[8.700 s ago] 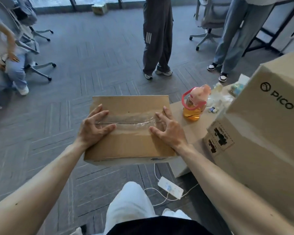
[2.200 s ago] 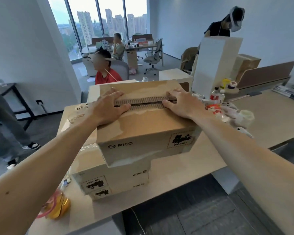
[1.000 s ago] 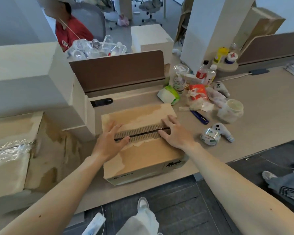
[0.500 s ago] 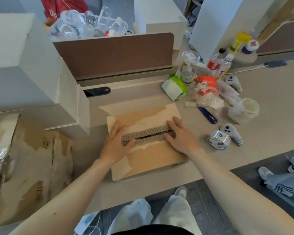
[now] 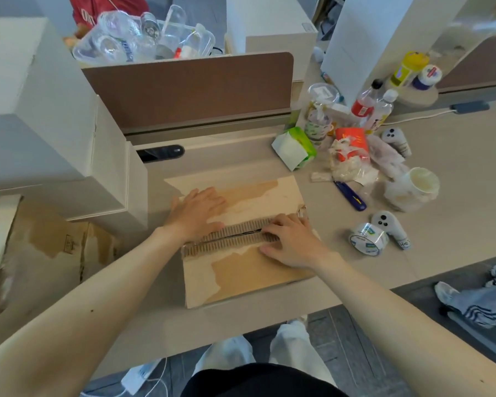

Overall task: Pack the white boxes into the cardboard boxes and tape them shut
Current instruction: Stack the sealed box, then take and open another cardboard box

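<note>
The brown cardboard box with a torn, peeling top (image 5: 249, 270) sits closed on the beige desk (image 5: 464, 167); its contents are hidden. The left hand (image 5: 196, 213) lies flat and released on the box's far flap. The right hand (image 5: 292, 242) presses its lightly bent fingers on the stripped corrugated seam (image 5: 229, 236) and grasps nothing. The clear tape roll (image 5: 367, 239) lies well to the right of the box, so reaching for it would likely free one flap, which could spring up. Tape may also bond poorly to the ragged seam, and hard pressing could shove the box toward the desk edge just beside it.
</note>
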